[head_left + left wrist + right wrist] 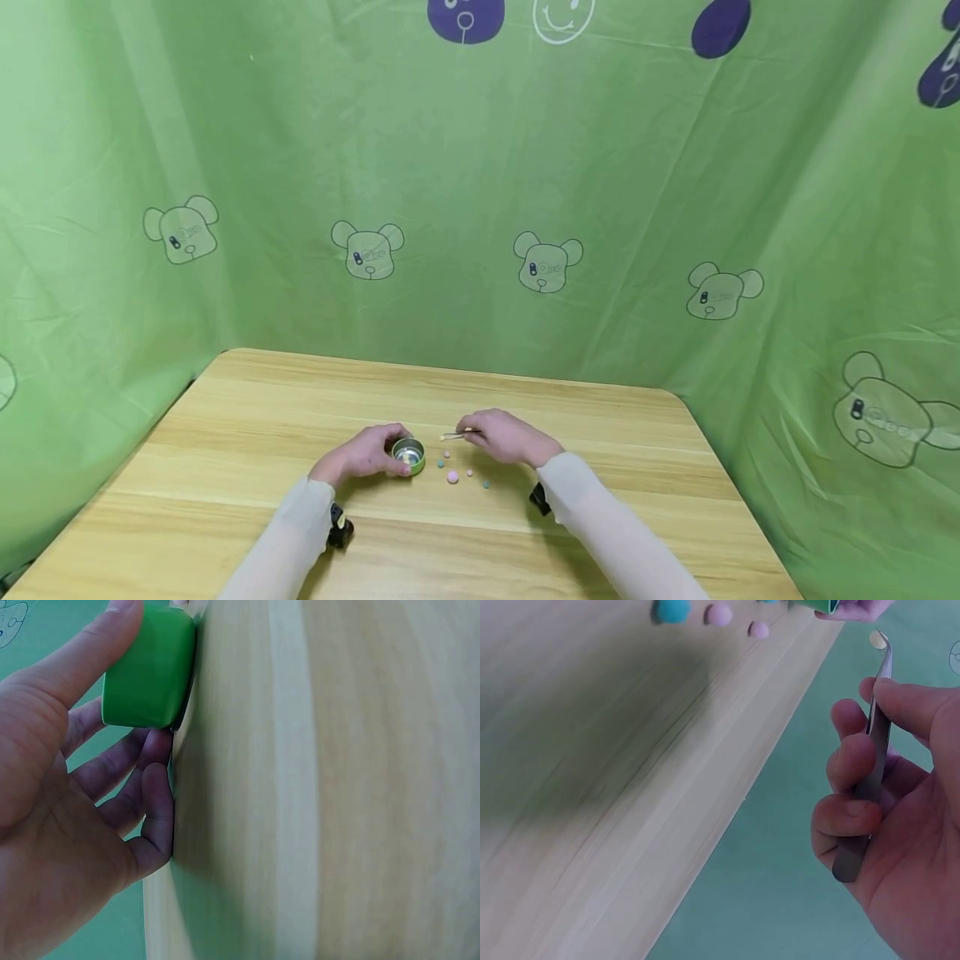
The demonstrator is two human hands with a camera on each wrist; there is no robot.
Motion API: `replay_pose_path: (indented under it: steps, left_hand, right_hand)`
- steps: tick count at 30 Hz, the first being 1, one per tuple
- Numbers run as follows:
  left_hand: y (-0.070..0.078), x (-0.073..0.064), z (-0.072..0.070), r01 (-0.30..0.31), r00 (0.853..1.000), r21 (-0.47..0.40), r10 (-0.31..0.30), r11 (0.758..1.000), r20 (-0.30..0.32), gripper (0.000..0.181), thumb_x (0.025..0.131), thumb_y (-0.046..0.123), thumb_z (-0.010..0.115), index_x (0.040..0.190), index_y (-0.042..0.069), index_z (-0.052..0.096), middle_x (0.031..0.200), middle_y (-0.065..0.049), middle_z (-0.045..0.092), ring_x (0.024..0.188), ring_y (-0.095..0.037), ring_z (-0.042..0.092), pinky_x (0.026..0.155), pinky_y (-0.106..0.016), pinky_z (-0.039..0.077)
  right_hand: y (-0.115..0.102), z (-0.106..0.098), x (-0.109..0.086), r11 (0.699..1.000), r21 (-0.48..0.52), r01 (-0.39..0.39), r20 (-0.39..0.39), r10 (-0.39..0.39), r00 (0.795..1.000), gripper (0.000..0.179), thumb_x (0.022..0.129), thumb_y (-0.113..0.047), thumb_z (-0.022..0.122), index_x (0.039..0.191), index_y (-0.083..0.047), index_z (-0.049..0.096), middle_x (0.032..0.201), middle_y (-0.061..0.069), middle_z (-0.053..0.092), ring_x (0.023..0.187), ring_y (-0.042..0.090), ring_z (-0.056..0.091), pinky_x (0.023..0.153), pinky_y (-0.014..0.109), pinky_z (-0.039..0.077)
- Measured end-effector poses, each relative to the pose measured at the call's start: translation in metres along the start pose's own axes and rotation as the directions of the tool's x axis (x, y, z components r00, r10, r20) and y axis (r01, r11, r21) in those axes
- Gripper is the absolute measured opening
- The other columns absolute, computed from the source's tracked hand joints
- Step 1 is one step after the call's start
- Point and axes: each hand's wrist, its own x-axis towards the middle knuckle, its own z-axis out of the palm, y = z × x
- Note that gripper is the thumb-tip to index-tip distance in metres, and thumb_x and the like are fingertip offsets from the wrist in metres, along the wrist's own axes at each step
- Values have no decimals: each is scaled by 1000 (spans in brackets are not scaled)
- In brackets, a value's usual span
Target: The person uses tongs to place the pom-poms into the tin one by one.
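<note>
My left hand [367, 452] holds a small round green tin [150, 667], thumb on the near side and fingers around the far side. The tin stands open on the table, with some small pale pieces inside too blurred to tell apart. To its right, my right hand [506, 435] grips a pair of metal tweezers [871, 772] with a bent tip. At that tip is a small pale yellow ball [877, 640], held above the tabletop. Between the hands lie a larger pink ball [452, 477], smaller pink ones and blue balls [672, 610].
The wooden table [600, 408] extends around both hands. Beyond its far edge hangs a green curtain [450, 317] printed with bear faces, which also runs along the left and right sides. Each wrist wears a black camera [340, 528].
</note>
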Motion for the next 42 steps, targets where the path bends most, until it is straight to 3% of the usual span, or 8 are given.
replay_pose_path:
  steps: [22, 34, 42]
  left_hand:
    - [-2, 0, -2, -17, 1000, 4, 17, 1000, 4, 41, 77, 20, 79, 111, 10, 59, 99, 1, 63, 94, -17, 57, 88, -43, 43]
    - [-2, 1, 0, -6, 1000, 12, 6, 1000, 8, 42, 77, 22, 79, 111, 11, 59, 98, 3, 62, 92, -15, 57, 87, -39, 45]
    - [-1, 0, -2, -1, 1000, -4, 1, 1000, 15, 42, 78, 21, 79, 113, 10, 58, 99, 1, 62, 93, -17, 56, 88, -40, 44]
  right_hand:
    - [-25, -1, 21, 999, 32, 20, 47, -21, 999, 19, 97, -14, 53, 112, -11, 65, 106, 0, 66, 97, 11, 60, 88, 27, 47]
    - [-25, 6, 30, 1000, 27, 15, 77, -17, 997, 18, 98, -15, 52, 110, -13, 66, 103, -3, 66, 93, 7, 60, 86, 24, 47]
    - [-28, 6, 33, 999, 51, 13, 97, -18, 995, 18, 97, -14, 52, 109, -9, 66, 103, 4, 68, 91, 7, 60, 85, 24, 47]
